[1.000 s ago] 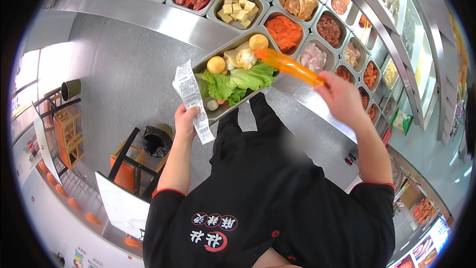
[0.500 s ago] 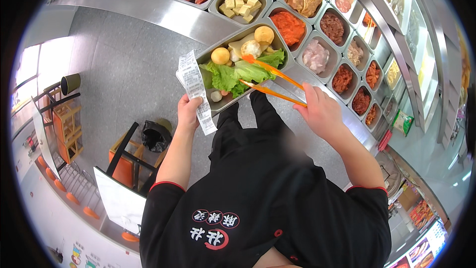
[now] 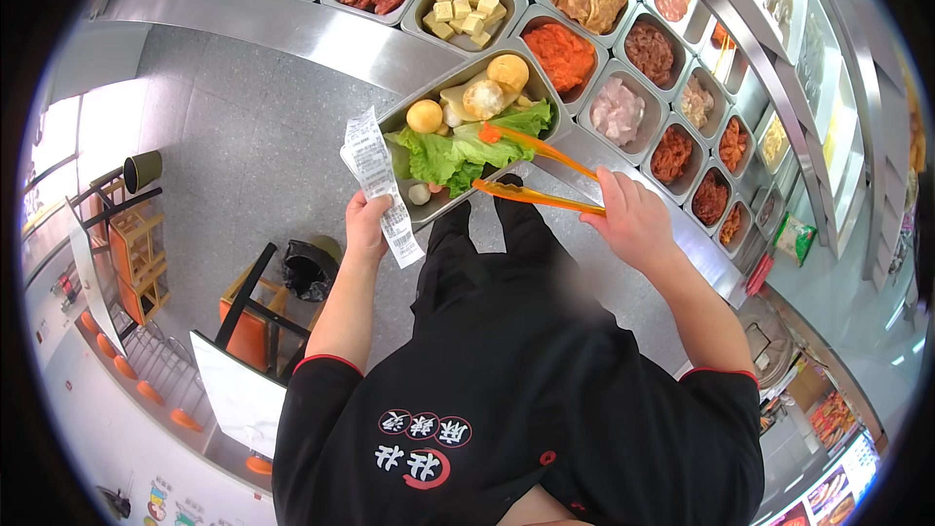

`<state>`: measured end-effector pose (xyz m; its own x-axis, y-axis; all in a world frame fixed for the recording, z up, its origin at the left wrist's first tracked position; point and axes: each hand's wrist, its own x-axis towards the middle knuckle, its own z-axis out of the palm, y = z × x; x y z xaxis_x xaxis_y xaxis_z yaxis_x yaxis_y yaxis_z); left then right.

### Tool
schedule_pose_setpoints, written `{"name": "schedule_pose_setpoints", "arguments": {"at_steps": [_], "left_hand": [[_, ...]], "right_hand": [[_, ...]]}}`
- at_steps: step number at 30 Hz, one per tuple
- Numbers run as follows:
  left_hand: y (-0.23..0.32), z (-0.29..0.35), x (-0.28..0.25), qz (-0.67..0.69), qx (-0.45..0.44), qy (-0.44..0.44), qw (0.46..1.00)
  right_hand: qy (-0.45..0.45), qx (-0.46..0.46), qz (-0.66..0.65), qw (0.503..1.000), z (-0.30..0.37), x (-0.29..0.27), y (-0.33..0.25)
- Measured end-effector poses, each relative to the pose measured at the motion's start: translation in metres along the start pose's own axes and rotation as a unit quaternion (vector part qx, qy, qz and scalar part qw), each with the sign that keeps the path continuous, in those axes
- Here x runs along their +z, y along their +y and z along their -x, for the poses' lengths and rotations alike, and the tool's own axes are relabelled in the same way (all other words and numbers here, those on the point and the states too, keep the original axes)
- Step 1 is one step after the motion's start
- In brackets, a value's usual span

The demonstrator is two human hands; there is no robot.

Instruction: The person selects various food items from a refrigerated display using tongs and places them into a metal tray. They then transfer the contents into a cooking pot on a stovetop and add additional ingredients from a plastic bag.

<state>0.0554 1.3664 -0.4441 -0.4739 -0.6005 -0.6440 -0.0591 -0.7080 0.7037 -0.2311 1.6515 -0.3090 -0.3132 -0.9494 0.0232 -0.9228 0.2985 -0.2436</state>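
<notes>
My right hand (image 3: 631, 219) grips orange tongs (image 3: 545, 199), their tips apart at the near side of a metal tray (image 3: 430, 209). The upper tip is over a green lettuce leaf (image 3: 443, 158), the lower one by the tray's near rim. In the tray are also a yellow-brown ball (image 3: 424, 117), another (image 3: 508, 72), a pale whitish ball (image 3: 483, 98) and a small white ball (image 3: 419, 194). My left hand (image 3: 368, 224) is closed on a long printed receipt (image 3: 370, 161) at the tray's near left corner. Whether its hidden fingers also hold the tray, I cannot tell.
Beyond the tray runs a steel counter (image 3: 292, 34) with several food pans, among them tofu cubes (image 3: 466, 12), red paste (image 3: 560, 54) and pale meat (image 3: 617, 109). At left stand a white table (image 3: 234, 394), an orange chair (image 3: 255, 331) and a black-lined bin (image 3: 310, 268).
The tongs' tips have come back toward me, from beside the whitish ball to over the lettuce and near rim. That ball sits slightly further left. My left hand still holds the receipt.
</notes>
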Motion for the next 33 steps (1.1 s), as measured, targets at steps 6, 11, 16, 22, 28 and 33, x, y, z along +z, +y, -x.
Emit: {"name": "schedule_pose_setpoints", "arguments": {"at_steps": [6, 11, 16, 22, 28, 33], "left_hand": [[0.002, -0.007, -0.011, 0.003, 0.015, 0.001, 1.000], [0.021, -0.008, -0.035, -0.010, 0.047, 0.069, 0.996], [0.037, -0.005, -0.041, 0.000, 0.071, 0.081, 0.994], [0.040, -0.004, -0.039, 0.013, 0.089, 0.070, 0.993], [0.037, -0.004, -0.040, 0.014, 0.084, 0.077, 0.993], [0.035, -0.003, -0.039, 0.038, 0.078, 0.077, 0.993]], "right_hand": [[0.001, 0.137, 0.011, 0.991, 0.000, -0.010, 0.047], [-0.089, 0.177, 0.094, 0.976, -0.032, -0.010, 0.095], [-0.085, 0.124, 0.104, 0.983, -0.084, 0.011, 0.100], [-0.114, 0.091, 0.143, 0.979, -0.126, 0.027, 0.094], [-0.150, 0.075, 0.133, 0.977, -0.141, 0.030, 0.097], [-0.177, 0.078, 0.126, 0.973, -0.135, 0.023, 0.092]]}}
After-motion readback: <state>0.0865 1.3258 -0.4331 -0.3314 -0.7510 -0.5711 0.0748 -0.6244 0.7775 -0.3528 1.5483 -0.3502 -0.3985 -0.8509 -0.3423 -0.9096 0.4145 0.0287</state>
